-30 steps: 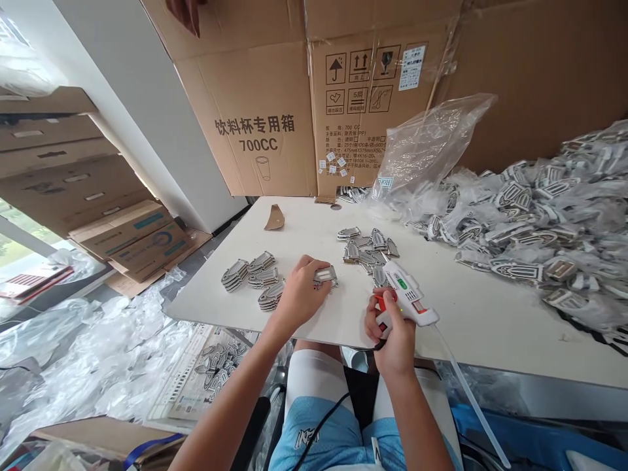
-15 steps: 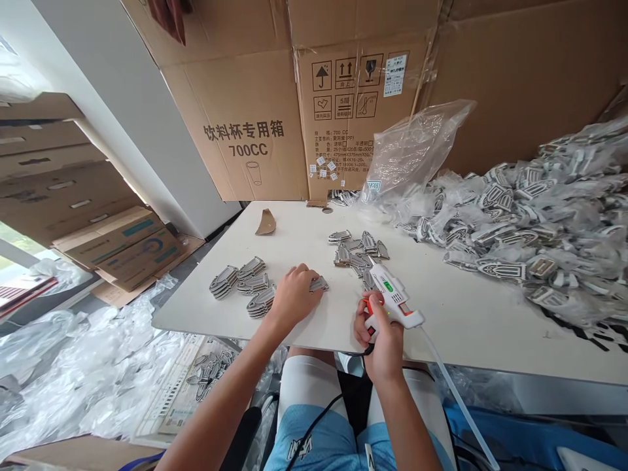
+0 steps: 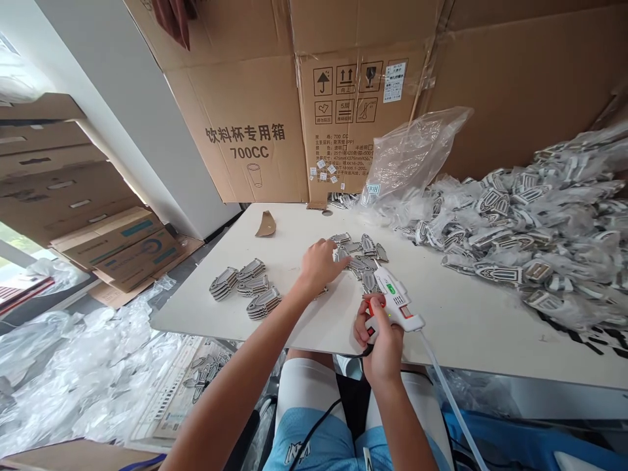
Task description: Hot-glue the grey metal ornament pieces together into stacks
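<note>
My left hand [image 3: 321, 263] is at the near left edge of a loose cluster of grey pieces [image 3: 367, 244], palm down. The fingers are bent and fairly close together; I cannot tell whether they pinch a piece or only touch one. Another piece [image 3: 322, 292] shows just beside my left wrist, mostly hidden by it.

My right hand [image 3: 386, 337] is closed around the handle of a white glue gun [image 3: 396, 299], fingers near the red trigger. I likely grip it this way so the tip points forward, away from my skin, and the trigger is easy to squeeze. The tip is right by the cluster, and the long glue stick [image 3: 454, 399] trails out behind, clear of my wrist.

Over to my left, more pieces stand in neat stacks [image 3: 224, 284], probably piled flat so they take little room and don't mix with the loose ones.

All this sits on a white table [image 3: 456, 333], with a scrap of cardboard [image 3: 266, 225] near the far edge. To the right is a big heap of plastic-wrapped pieces [image 3: 500, 261], with a clear bag [image 3: 417, 147] upright beside it. A tall cardboard box [image 3: 245, 91] stands behind. On the floor to my left lie flattened cartons [image 3: 140, 247] and crumpled plastic [image 3: 78, 373]; a black cable [image 3: 318, 424] crosses my lap.
</note>
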Demonstrator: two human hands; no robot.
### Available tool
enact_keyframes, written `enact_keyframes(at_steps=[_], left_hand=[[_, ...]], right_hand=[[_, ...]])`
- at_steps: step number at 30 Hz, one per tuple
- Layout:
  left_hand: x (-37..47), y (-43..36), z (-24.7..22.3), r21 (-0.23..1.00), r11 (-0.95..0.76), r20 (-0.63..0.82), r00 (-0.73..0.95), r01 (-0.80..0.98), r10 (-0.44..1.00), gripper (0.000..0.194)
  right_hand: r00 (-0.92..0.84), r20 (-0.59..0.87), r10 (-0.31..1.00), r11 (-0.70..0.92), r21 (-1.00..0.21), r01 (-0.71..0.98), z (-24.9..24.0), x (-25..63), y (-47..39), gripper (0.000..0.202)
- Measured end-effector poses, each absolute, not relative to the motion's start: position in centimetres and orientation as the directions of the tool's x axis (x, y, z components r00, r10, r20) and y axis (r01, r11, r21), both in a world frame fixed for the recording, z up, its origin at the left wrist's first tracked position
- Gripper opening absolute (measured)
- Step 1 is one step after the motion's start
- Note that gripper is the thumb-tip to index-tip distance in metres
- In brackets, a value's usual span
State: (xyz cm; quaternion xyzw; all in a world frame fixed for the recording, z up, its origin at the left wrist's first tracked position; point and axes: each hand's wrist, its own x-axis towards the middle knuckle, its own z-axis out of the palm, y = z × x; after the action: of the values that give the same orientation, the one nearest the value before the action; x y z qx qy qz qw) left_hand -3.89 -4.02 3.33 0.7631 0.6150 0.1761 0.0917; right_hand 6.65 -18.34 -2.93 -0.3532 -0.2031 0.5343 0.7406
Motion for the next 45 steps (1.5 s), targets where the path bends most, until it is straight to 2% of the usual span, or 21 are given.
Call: enact_keyframes(at_steps=[4, 9, 15, 22, 24, 29, 31, 42, 45], left_hand=[[-2.5, -1.6, 2.6, 0.34, -0.139, 0.082, 0.118, 0.93, 0.99, 0.053], [-2.2, -0.5, 1.9, 0.313, -0.094, 0.001, 0.098, 0.945, 0.995, 0.049], [-2.2, -0.1, 2.2, 0.273, -0.101, -0.086, 0.129, 0.957, 0.988, 0.036], [-2.8, -0.1, 3.3, 0.214, -0.159, -0.157, 0.195, 0.964, 0.968, 0.038], [-2.8, -0.3, 3.6, 0.198, -0.178, -0.172, 0.213, 0.964, 0.962, 0.042], [-2.5, -0.7, 3.9, 0.172, -0.204, -0.175, 0.234, 0.964, 0.956, 0.068], [-2.3, -0.7, 3.8, 0.163, -0.205, -0.177, 0.233, 0.965, 0.956, 0.073], [-2.3, -2.3, 3.6, 0.147, -0.194, -0.171, 0.218, 0.97, 0.961, 0.056], [-2.3, -3.3, 3.5, 0.142, -0.183, -0.148, 0.203, 0.973, 0.968, 0.045]], right_hand=[[0.341, -0.116, 0.933, 0.143, -0.751, -0.645, -2.9, 6.6, -18.3, 0.033], [0.343, -0.12, 0.932, 0.134, -0.763, -0.633, -2.7, 6.6, -18.4, 0.036], [0.334, -0.113, 0.936, 0.136, -0.757, -0.639, -2.9, 6.6, -18.3, 0.034], [0.313, -0.11, 0.943, 0.131, -0.743, -0.656, -3.1, 6.7, -18.3, 0.03], [0.313, -0.107, 0.944, 0.134, -0.743, -0.655, -3.1, 6.7, -18.3, 0.03], [0.316, -0.107, 0.943, 0.135, -0.745, -0.653, -3.3, 6.6, -18.2, 0.031], [0.314, -0.116, 0.942, 0.126, -0.745, -0.655, -3.2, 6.6, -18.2, 0.031], [0.336, -0.114, 0.935, 0.144, -0.745, -0.652, -2.8, 6.4, -18.4, 0.03], [0.346, -0.107, 0.932, 0.155, -0.744, -0.65, -2.9, 6.4, -18.4, 0.03]])
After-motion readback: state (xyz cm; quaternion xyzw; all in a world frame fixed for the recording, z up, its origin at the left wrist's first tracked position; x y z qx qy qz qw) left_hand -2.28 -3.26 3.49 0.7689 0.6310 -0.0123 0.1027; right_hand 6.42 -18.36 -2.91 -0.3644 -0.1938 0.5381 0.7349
